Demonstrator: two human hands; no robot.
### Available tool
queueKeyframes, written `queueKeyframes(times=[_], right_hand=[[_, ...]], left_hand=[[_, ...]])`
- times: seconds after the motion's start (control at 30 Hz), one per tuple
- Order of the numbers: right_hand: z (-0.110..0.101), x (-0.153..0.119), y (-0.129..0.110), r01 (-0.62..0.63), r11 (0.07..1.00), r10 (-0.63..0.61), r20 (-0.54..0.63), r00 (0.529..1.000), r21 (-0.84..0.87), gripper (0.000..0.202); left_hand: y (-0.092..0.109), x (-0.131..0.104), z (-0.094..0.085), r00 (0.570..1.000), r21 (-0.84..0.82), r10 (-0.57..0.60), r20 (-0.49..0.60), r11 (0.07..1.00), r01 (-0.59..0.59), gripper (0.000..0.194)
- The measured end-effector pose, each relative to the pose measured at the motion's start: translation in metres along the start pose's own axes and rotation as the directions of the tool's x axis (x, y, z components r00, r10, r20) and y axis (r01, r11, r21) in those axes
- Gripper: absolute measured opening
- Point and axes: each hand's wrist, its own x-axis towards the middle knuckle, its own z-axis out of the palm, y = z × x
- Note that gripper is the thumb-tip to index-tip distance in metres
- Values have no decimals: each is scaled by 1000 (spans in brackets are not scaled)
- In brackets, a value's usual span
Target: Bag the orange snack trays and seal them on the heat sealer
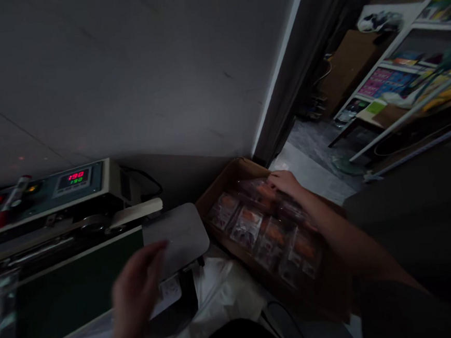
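My right hand (pixel 287 182) reaches into a cardboard box (pixel 231 175) and rests on the clear packets (pixel 249 224) with orange contents that fill it. I cannot tell whether its fingers grip a packet. My left hand (pixel 139 288) hovers blurred in front of the sealing machine's grey outfeed plate (pixel 182 235), fingers apart, holding nothing. The scene is dim.
A band sealing machine (pixel 57 213) with a red and green digital display (pixel 73 177) and lit red buttons stands at the left. A clear bag (pixel 0 311) lies at its near left end. White plastic (pixel 223 294) lies below. Shelves (pixel 405 71) stand beyond the doorway.
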Motion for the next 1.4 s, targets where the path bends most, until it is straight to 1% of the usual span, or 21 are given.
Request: queueKeyframes(times=[0.03, 0.07, 0.1, 0.17, 0.2, 0.27, 0.33, 0.37, 0.47, 0.5, 0.57, 0.63, 0.67, 0.73, 0.8, 0.87, 0.97, 1.1, 1.17, 1.3, 1.4], right_hand=[[-8, -7, -14, -22, 999, 22, 11, 1000, 32, 18], [-14, -17, -29, -45, 996, 43, 33, 999, 76, 19], [-19, -29, -42, -66, 988, 57, 68, 996, 141, 19], [-24, -58, -68, -103, 942, 50, 168, 984, 320, 18], [-24, -74, -80, -114, 903, 23, 218, 976, 415, 18], [-21, -106, -101, -108, 822, -64, 280, 958, 559, 16], [-14, -132, -120, -75, 793, -148, 311, 939, 605, 19], [-10, -143, -129, -64, 788, -183, 332, 925, 613, 21], [3, -161, -151, -12, 783, -287, 379, 880, 622, 26], [9, -163, -157, 54, 767, -335, 328, 883, 639, 25], [25, -163, -164, 250, 717, -439, 143, 887, 651, 17], [51, -160, -166, 364, 693, -520, 83, 850, 623, 37], [69, -158, -165, 348, 713, -534, 151, 832, 609, 46], [109, -154, -162, 241, 777, -492, 322, 809, 582, 46], [152, -152, -156, 165, 788, -424, 330, 843, 593, 42], [190, -150, -151, 146, 746, -373, 227, 899, 649, 41], [226, -149, -142, 133, 684, -370, 184, 911, 717, 50], [246, -149, -126, 219, 638, -454, 132, 881, 738, 73], [251, -150, -117, 292, 662, -499, 115, 859, 691, 68], [259, -146, -105, 468, 727, -559, 37, 828, 503, 40], [266, -142, -104, 559, 725, -603, -21, 798, 403, 41]], left_hand=[[10, -3, 26, 988, -55, 84, 126, 995, -78, 32], [21, -7, 54, 952, -135, 163, 259, 982, -132, 40], [30, -10, 81, 901, -231, 252, 352, 957, -177, 59], [45, -16, 130, 810, -422, 434, 394, 868, -261, 112], [50, -16, 147, 805, -491, 471, 362, 830, -265, 122], [54, -10, 164, 879, -583, 420, 225, 781, -224, 127], [57, 5, 156, 941, -636, 310, 136, 755, -157, 122], [58, 13, 144, 944, -647, 295, 148, 751, -134, 116], [66, 31, 95, 897, -633, 352, 266, 766, -113, 71], [68, 34, 78, 901, -627, 343, 267, 771, -107, 57], [72, 34, 49, 949, -637, 245, 196, 768, -67, 47], [70, 32, 27, 986, -663, 110, 128, 749, 3, 47], [67, 31, 18, 992, -672, 44, 122, 739, 50, 46], [54, 30, 1, 988, -695, -54, 147, 705, 142, 48], [37, 28, -14, 971, -725, -106, 216, 649, 232, 56], [17, 23, -27, 949, -722, -129, 288, 622, 304, 62], [-11, 14, -38, 945, -689, -177, 275, 649, 322, 56], [-32, 11, -35, 942, -723, -285, 176, 612, 320, 50], [-37, 13, -33, 932, -719, -323, 167, 606, 339, 53], [-44, 27, -34, 923, -693, -341, 180, 621, 365, 56], [-49, 43, -38, 919, -693, -388, 65, 645, 321, 54]])
